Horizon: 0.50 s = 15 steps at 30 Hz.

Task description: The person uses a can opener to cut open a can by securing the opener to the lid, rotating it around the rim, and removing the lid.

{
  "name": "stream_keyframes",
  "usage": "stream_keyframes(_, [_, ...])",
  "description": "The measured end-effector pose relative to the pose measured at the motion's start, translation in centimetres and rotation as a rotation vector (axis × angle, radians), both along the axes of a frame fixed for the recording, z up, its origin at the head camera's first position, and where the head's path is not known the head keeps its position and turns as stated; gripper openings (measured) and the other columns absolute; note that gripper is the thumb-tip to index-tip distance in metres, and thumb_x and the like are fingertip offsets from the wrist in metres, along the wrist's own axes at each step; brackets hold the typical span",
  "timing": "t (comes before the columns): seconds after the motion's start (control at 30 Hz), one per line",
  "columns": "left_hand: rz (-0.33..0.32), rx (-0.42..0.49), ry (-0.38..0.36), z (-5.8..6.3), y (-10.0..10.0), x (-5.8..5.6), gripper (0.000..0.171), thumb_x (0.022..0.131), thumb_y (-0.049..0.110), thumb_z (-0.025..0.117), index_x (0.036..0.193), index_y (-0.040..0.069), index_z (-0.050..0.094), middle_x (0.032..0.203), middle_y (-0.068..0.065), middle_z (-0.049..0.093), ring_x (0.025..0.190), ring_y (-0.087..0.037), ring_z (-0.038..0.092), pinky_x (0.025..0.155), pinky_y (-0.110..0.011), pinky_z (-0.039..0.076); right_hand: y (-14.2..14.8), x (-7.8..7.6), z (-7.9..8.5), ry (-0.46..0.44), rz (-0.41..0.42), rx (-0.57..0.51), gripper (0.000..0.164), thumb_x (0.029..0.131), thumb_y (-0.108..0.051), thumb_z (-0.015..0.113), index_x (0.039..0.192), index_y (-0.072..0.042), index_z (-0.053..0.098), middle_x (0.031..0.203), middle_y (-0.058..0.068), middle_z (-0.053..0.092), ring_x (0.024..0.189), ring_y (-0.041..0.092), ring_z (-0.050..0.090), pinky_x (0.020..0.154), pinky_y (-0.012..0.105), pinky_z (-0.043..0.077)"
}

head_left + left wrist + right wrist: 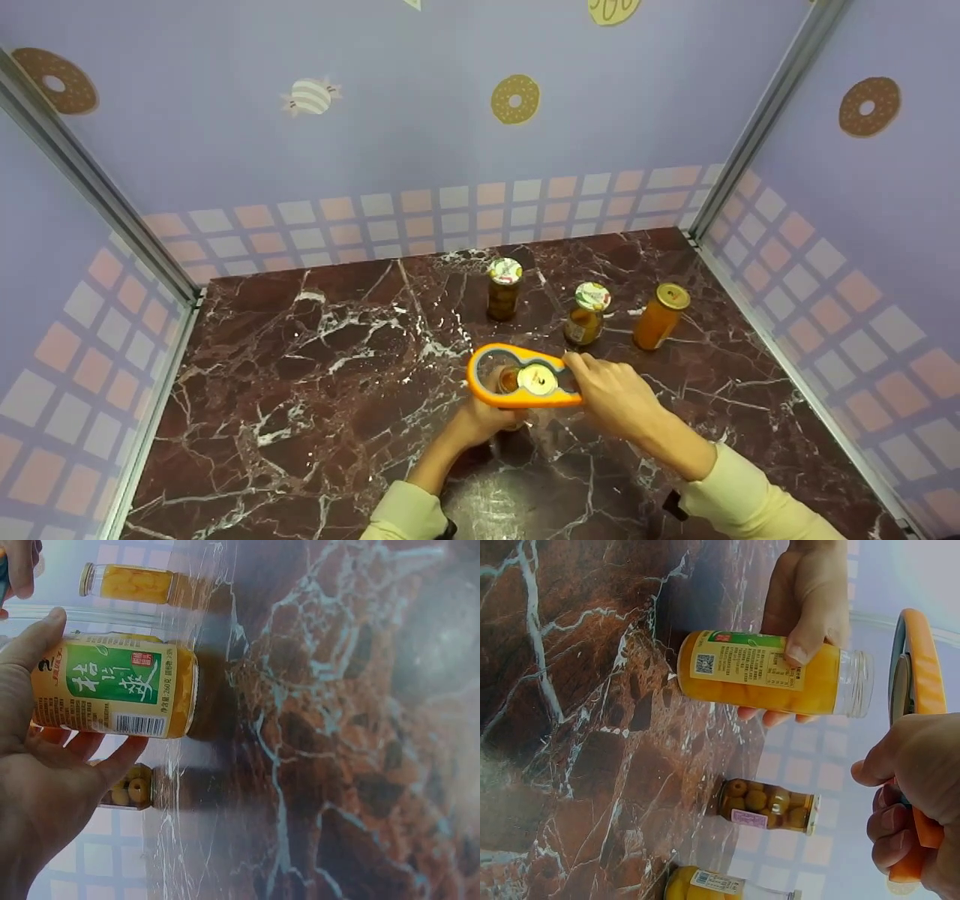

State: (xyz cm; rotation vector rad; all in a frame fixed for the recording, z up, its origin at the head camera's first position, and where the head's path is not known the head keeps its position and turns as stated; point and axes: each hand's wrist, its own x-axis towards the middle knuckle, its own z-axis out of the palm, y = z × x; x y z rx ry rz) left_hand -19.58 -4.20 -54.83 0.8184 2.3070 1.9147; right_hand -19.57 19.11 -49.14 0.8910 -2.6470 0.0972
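Note:
My left hand (480, 421) grips a glass jar of orange fruit (757, 675) with a green and yellow label (112, 686). In the right wrist view its threaded mouth is bare and its base is close to the tabletop; I cannot tell whether they touch. My right hand (621, 396) holds an orange-and-grey jar opener (928, 667) by one end, with fingers curled round it. A gold lid (538, 380) sits inside the opener's opening. The opener is apart from the jar's mouth, and in the head view it hides most of the jar.
Behind the hands stand a jar of dark olive-like fruit (502, 298) with a white patterned lid, a narrower-necked jar (583, 326) with a similar lid, and an orange jar (660, 321) with a gold lid. Patterned walls enclose the dark red marbled table (300, 390) on three sides.

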Motion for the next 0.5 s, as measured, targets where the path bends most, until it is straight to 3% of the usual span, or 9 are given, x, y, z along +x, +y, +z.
stream_keyframes(0.17, [0.055, 0.02, 0.142, -1.9, -0.9, -1.4, 0.058, 0.069, 0.002, 0.075, 0.121, -0.003, 0.05, 0.105, -0.014, 0.061, 0.089, -0.022, 0.059, 0.079, -0.034, 0.05, 0.2, 0.4, 0.2, -0.01, -0.007, -0.005, 0.064, 0.058, -0.024, 0.085, 0.11, -0.011, 0.048, 0.076, 0.0, 0.052, 0.054, 0.02, 0.053, 0.046, 0.038, 0.046])
stream_keyframes(0.27, [0.135, -0.093, 0.165, -2.9, -1.6, -2.4, 0.062, 0.064, 0.008, 0.076, 0.122, 0.005, 0.052, 0.108, -0.005, 0.062, 0.096, -0.018, 0.058, 0.088, -0.035, 0.046, 0.4, 0.6, 0.2, -0.018, -0.013, -0.006, 0.063, 0.061, -0.023, 0.084, 0.111, -0.012, 0.048, 0.077, 0.0, 0.053, 0.055, 0.02, 0.053, 0.046, 0.038, 0.045])
stream_keyframes(0.4, [0.199, -0.18, 0.069, -3.1, -2.6, -3.1, 0.066, 0.065, 0.014, 0.078, 0.125, 0.011, 0.05, 0.112, -0.003, 0.061, 0.102, -0.018, 0.056, 0.093, -0.038, 0.043, 0.6, 0.9, 0.3, -0.016, -0.017, -0.005, 0.061, 0.061, -0.015, 0.081, 0.113, -0.012, 0.048, 0.079, 0.001, 0.055, 0.057, 0.02, 0.054, 0.046, 0.038, 0.046])
stream_keyframes(0.5, [0.221, -0.168, 0.014, -3.0, -3.3, -3.4, 0.067, 0.068, 0.019, 0.082, 0.126, 0.008, 0.049, 0.114, -0.006, 0.06, 0.104, -0.022, 0.055, 0.095, -0.042, 0.041, 0.7, 1.1, 0.3, -0.001, -0.012, -0.012, 0.061, 0.06, -0.013, 0.08, 0.112, -0.012, 0.049, 0.079, 0.0, 0.055, 0.057, 0.02, 0.055, 0.047, 0.037, 0.046])
